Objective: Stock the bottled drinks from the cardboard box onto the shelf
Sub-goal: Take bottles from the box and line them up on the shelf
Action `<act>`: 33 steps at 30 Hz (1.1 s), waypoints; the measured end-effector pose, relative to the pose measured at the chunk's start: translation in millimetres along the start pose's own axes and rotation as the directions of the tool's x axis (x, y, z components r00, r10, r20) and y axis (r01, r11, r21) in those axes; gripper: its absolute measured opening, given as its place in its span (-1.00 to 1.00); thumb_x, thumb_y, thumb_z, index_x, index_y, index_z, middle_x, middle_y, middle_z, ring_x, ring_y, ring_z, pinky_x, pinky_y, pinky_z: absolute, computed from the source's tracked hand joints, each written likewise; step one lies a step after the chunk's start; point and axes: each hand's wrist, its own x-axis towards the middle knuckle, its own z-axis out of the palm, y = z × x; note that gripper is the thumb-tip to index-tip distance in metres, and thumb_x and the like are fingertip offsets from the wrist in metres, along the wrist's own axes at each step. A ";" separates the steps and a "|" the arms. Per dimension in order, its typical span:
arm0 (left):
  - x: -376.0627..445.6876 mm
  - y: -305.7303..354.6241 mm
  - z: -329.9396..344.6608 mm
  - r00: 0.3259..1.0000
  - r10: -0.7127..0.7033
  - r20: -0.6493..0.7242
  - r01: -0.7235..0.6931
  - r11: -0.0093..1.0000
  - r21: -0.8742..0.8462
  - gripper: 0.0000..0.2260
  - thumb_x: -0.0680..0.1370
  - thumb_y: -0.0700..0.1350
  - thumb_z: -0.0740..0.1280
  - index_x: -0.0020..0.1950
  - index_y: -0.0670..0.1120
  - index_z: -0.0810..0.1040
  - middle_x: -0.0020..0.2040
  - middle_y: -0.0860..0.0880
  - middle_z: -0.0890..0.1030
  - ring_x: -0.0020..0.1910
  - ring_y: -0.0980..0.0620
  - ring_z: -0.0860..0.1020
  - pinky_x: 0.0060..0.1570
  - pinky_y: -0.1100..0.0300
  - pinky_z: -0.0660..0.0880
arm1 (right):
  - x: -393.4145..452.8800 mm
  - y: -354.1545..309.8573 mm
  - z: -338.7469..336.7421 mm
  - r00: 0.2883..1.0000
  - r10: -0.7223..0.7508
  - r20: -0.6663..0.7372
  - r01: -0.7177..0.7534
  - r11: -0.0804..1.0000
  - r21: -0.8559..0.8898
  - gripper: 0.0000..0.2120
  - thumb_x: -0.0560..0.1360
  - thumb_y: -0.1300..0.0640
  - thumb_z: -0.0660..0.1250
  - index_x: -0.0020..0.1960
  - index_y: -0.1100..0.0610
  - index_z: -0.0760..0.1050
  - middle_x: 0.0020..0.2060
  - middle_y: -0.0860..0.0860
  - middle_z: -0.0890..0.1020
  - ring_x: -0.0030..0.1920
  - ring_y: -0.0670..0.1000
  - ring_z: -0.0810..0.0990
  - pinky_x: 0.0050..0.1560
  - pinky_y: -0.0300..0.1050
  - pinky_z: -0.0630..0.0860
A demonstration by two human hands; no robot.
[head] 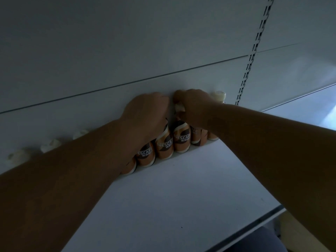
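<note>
Reaching in from the lower corners of the head view, two bare forearms are extended over a plain white metal shelf (178,193) toward its back wall. A row of small brown-and-cream plastic coffee bottles with white caps (164,145) is lined up against the pale grey back panel (109,51), upright and touching side by side. The row runs from the far left, where only white caps are seen above the left forearm, to the right end near a slotted metal upright (251,57).

The left hand (145,113) is curled over the top of one bottle in the middle of the row, its fingers closed around the neck and cap, which are hidden beneath it. The right hand (192,104) is closed likewise over the top of the neighbouring bottle (181,138), a strip of whose white cap is seen between the fingers. The two hands sit just beside each other, nearly touching at the knuckles. Whether either bottle is lifted off the shelf cannot be told; both bases appear level with the rest of the row.

One further white cap (219,96) is seen just to the right of the right hand. No cardboard box is in view. The scene is dim and the label print is only partly legible.
</note>
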 end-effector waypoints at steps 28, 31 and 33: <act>-1.0 0.6 -0.9 0.998 -0.063 0.033 0.065 0.996 -0.066 -0.75 0.48 -0.06 0.39 0.11 -0.12 0.54 0.05 -0.11 0.43 -0.05 -0.17 0.52 -0.09 -0.04 0.50 | 4.7 -3.8 2.4 0.997 0.039 -0.060 -0.038 0.999 0.021 -0.74 0.52 0.18 0.27 0.21 0.11 0.49 0.04 0.12 0.60 0.09 0.15 0.55 -0.03 -0.07 0.42; 0.5 0.5 -1.9 0.997 -0.068 0.041 0.070 0.997 -0.042 -0.76 0.47 -0.06 0.39 0.09 -0.11 0.54 0.03 -0.10 0.42 -0.07 -0.18 0.52 -0.17 0.00 0.45 | 4.3 -5.1 1.2 0.997 0.052 -0.056 -0.050 0.998 0.037 -0.74 0.52 0.19 0.27 0.20 0.10 0.50 0.05 0.12 0.59 0.09 0.15 0.55 -0.05 -0.07 0.42; 0.1 0.7 -2.8 0.997 -0.063 0.048 0.064 0.997 -0.031 -0.77 0.48 -0.06 0.38 0.10 -0.10 0.53 0.03 -0.09 0.43 -0.06 -0.17 0.52 -0.17 0.01 0.45 | 4.7 -6.8 -0.5 0.998 0.059 -0.032 -0.058 0.998 0.037 -0.73 0.52 0.20 0.28 0.21 0.11 0.48 0.06 0.12 0.59 0.09 0.15 0.55 -0.08 -0.10 0.39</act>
